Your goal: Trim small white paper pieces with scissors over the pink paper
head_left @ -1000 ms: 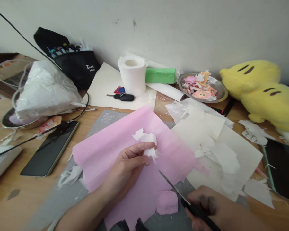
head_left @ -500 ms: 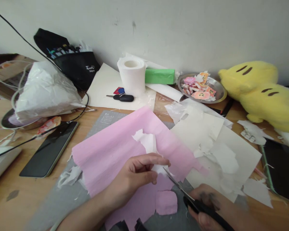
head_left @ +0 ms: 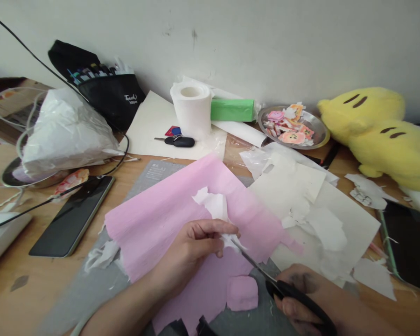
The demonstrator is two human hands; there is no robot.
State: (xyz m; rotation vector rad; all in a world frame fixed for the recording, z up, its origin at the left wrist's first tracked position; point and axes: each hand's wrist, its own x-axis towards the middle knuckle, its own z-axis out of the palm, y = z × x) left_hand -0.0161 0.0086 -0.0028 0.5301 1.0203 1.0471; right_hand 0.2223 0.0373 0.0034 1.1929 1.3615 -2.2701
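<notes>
Your left hand (head_left: 199,245) is over the pink sheet (head_left: 157,219), its thumb and fingers (head_left: 217,227) pinched together on a small white scrap (head_left: 228,241). Your right hand (head_left: 301,289) has its fingers wrapped around the black handles of the scissors (head_left: 257,267), which point up and to the left. The blade tip overlaps the lower edge of the scrap in view; you cannot tell whether the paper is being cut. Just beyond your left fingers, a torn white piece (head_left: 213,203) lies on the pink sheet. Nearer you, a puffy pink square (head_left: 242,293) sits by the sheet's edge, partly over the grey mat (head_left: 73,289) on the bench (head_left: 7,298). Cream paper (head_left: 350,219) spreads to the right of the pink sheet, with loose white bits on top. Farther back, a white roll (head_left: 192,109) stands upright beside a green package (head_left: 233,110).
</notes>
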